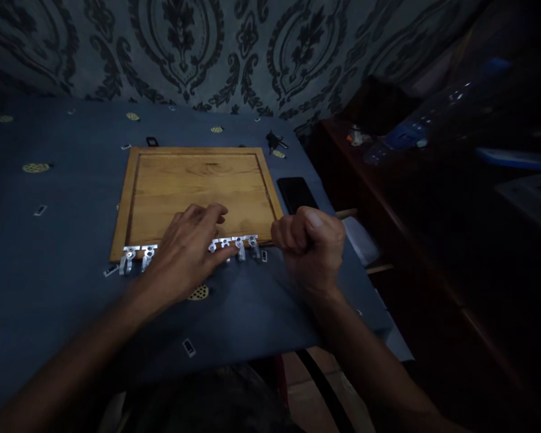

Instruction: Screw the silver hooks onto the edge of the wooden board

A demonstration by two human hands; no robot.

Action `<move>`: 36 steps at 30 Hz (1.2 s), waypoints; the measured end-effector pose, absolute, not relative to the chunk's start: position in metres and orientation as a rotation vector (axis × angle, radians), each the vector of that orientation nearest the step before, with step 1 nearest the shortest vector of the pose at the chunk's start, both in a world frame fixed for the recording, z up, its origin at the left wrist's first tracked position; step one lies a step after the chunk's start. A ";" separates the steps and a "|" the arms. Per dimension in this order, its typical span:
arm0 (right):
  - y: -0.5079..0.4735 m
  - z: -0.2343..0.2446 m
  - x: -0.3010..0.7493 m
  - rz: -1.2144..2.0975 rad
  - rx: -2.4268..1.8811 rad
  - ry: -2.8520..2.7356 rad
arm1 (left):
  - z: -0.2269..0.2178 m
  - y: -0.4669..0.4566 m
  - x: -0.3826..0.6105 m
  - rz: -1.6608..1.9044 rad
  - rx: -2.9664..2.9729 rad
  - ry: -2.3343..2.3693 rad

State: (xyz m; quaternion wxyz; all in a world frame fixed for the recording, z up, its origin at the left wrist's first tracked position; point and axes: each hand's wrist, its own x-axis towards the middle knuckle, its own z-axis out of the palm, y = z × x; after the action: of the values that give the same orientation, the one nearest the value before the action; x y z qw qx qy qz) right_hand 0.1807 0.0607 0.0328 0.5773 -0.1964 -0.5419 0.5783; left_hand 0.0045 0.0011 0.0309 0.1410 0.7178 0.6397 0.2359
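A framed wooden board [198,180] lies flat on the blue cloth. Along its near edge sits a row of several shiny metal hooks [128,260], their curved ends pointing toward me. My left hand [187,246] reaches over this edge with fingers apart and thumb stretched out beside the hooks, covering part of the row. I cannot tell whether it touches a hook. Just off the board's near right corner, my right hand [311,246] is closed in a fist. Whatever it may hold is hidden.
A black phone [297,193] rests right of the board, with keys [276,141] farther back. The blue patterned cloth [72,198] covers the table. To the right, a plastic bottle [403,137] leans over a dark reddish wooden edge [360,162]. A patterned curtain [247,54] hangs behind.
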 end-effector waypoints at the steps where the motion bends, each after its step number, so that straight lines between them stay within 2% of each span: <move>1: 0.059 0.034 0.183 1.318 -0.454 -1.280 | 0.031 0.000 0.001 0.668 2.074 1.849; 4: 0.053 0.041 0.192 1.114 -0.509 -1.358 | 0.027 -0.005 -0.004 0.667 2.098 1.848; 8: 0.044 0.047 0.204 0.831 -0.918 -1.719 | 0.022 -0.009 0.005 0.665 2.187 1.831; 12: 0.041 0.035 0.209 0.706 -1.255 -2.048 | 0.020 -0.007 0.022 0.633 2.278 1.754; 17: 0.045 0.014 0.217 0.572 -1.436 -2.185 | 0.019 0.005 0.038 0.501 2.344 1.656; 27: 0.045 0.008 0.220 0.653 -1.520 -2.279 | 0.007 0.012 0.042 0.503 2.303 1.671; 36: 0.046 0.003 0.221 0.695 -1.431 -2.277 | 0.007 0.013 0.044 0.507 2.265 1.678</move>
State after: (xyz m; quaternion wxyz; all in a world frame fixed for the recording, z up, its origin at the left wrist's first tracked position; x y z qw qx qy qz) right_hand 0.2207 0.0462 0.0034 0.1810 -0.5066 -0.8062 0.2461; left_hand 0.0437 0.0126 0.0072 0.1381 0.7832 0.5803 0.1752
